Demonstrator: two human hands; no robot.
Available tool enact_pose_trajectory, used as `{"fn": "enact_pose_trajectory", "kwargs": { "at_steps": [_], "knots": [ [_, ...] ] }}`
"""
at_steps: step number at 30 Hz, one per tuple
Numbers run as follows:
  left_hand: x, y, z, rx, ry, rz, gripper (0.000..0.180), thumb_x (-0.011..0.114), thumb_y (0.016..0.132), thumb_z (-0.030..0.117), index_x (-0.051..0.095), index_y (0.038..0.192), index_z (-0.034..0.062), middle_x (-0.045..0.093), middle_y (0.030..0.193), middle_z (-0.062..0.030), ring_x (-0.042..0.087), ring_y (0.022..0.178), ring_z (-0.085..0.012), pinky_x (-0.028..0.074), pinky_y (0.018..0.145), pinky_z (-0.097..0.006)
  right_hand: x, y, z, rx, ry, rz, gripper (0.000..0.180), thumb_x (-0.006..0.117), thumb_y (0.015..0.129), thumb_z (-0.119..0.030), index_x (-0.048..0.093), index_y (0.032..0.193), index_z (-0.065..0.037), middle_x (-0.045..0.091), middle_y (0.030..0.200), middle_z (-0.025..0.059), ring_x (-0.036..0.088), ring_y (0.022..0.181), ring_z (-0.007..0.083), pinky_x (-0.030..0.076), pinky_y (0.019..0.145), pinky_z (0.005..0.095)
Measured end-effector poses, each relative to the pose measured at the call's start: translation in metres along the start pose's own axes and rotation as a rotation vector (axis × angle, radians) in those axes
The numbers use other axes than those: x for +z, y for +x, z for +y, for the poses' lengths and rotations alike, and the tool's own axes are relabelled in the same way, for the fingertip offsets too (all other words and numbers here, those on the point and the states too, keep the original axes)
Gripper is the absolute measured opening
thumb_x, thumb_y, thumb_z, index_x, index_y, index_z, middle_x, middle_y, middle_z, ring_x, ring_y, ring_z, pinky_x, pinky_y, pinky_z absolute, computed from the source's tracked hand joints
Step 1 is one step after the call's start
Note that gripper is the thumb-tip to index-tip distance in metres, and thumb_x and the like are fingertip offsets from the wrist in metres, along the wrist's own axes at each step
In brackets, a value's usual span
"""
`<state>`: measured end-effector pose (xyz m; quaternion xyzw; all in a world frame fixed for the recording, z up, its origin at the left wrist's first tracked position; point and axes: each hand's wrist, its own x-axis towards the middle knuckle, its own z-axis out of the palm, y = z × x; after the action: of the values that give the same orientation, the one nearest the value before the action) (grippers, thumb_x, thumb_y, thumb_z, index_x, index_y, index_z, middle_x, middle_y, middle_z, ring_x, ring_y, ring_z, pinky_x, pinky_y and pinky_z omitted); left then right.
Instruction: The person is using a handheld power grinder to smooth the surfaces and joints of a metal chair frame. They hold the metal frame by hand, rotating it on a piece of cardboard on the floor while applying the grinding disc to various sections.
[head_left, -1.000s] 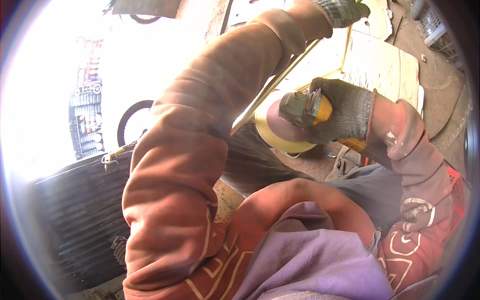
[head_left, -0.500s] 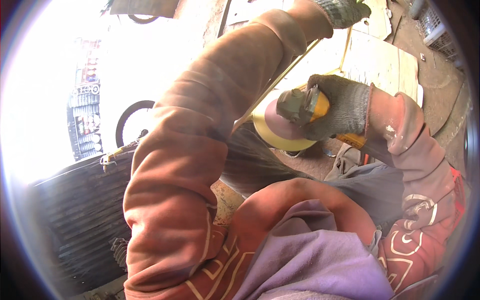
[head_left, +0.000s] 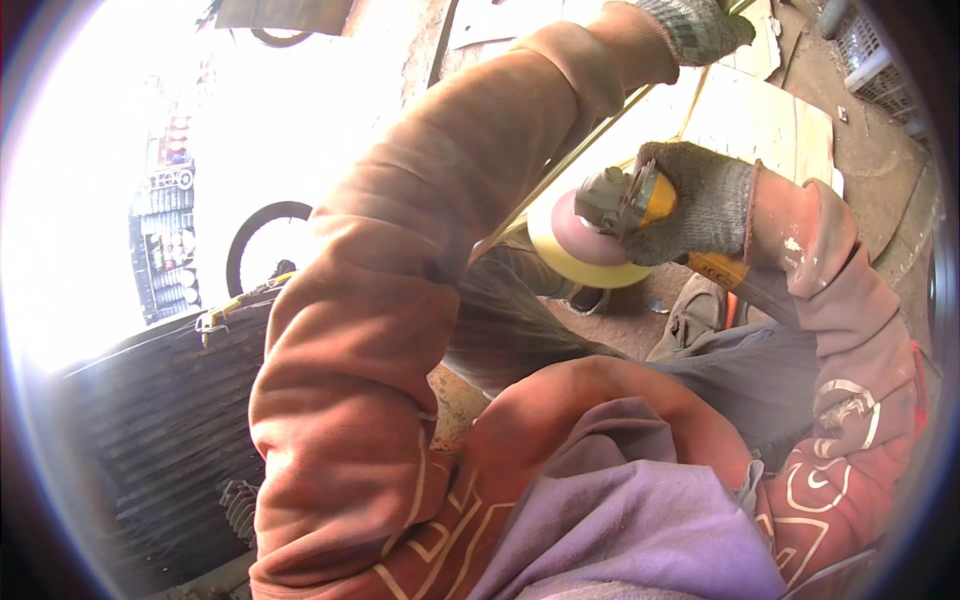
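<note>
grinder and right hand have slid a little rightward since half a second ago; the left hand has shifted slightly the same way. the right is wrapped round the grinder; the left is curled round the far part of the bar, which slants back beside the left forearm. the disc sits close by the bar, left of the right hand; whether they touch, i cannot tell. the work looks under way, with bar and grinder both in hand, but how much of the bar is done or left does not show. beyond the right hand lies a pale board on brown floor, a grey crate farther off. left of the left forearm stand a ribbed panel and a wheel, against glare.
</note>
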<state>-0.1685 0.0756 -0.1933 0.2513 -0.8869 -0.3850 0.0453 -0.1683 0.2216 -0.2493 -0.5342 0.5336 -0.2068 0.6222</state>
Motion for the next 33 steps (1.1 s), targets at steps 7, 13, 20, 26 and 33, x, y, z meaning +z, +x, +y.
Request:
{"fn": "enact_pose_trajectory", "kwargs": {
  "at_steps": [7,13,20,26,33],
  "knots": [
    [0.001,-0.001,0.006,-0.003,-0.039,-0.02,0.046,0.072,0.088,0.033,0.068,0.108,-0.0087,0.073,0.098,-0.0264,0.072,0.096,-0.0382,0.055,0.085,-0.045,0.008,-0.007,-0.015,-0.127,-0.07,0.048,0.053,0.093,0.068,-0.016,0.073,0.116,-0.006,0.077,0.105,0.0069,0.071,0.099,0.0148,0.058,0.085,0.0322],
    [0.003,0.002,-0.004,-0.017,0.009,-0.002,0.046,0.073,0.087,0.034,0.071,0.103,-0.0083,0.073,0.092,-0.0243,0.073,0.091,-0.036,0.055,0.083,-0.044,0.014,-0.031,-0.046,-0.048,0.2,-0.061,0.051,0.091,0.069,-0.024,0.073,0.112,-0.004,0.076,0.099,0.0066,0.071,0.089,0.0145,0.057,0.081,0.0303],
    [0.013,0.013,-0.008,-0.034,0.0,-0.021,0.044,0.073,0.085,0.033,0.072,0.101,-0.0076,0.073,0.089,-0.0238,0.073,0.089,-0.0355,0.055,0.082,-0.044,0.026,-0.029,-0.014,-0.218,0.267,0.053,0.052,0.089,0.074,-0.043,0.076,0.104,-0.003,0.075,0.09,0.0063,0.069,0.079,0.0127,0.055,0.071,0.0289],
    [0.01,0.006,-0.004,0.006,0.002,-0.023,0.046,0.073,0.086,0.032,0.07,0.106,-0.0081,0.073,0.095,-0.0251,0.073,0.094,-0.0366,0.055,0.085,-0.045,0.015,-0.014,-0.014,-0.125,0.024,0.07,0.064,0.088,0.066,-0.051,0.074,0.101,0.0,0.075,0.091,0.01,0.071,0.084,0.0166,0.057,0.077,0.0298],
    [0.002,0.004,0.002,0.001,-0.006,-0.016,0.046,0.073,0.087,0.032,0.07,0.108,-0.0081,0.073,0.096,-0.0248,0.073,0.095,-0.0368,0.055,0.086,-0.045,0.004,-0.02,-0.042,-0.043,-0.254,0.041,0.081,0.085,0.063,-0.06,0.07,0.108,0.004,0.075,0.099,0.0149,0.073,0.093,0.0239,0.057,0.085,0.0321]
  ]
}}
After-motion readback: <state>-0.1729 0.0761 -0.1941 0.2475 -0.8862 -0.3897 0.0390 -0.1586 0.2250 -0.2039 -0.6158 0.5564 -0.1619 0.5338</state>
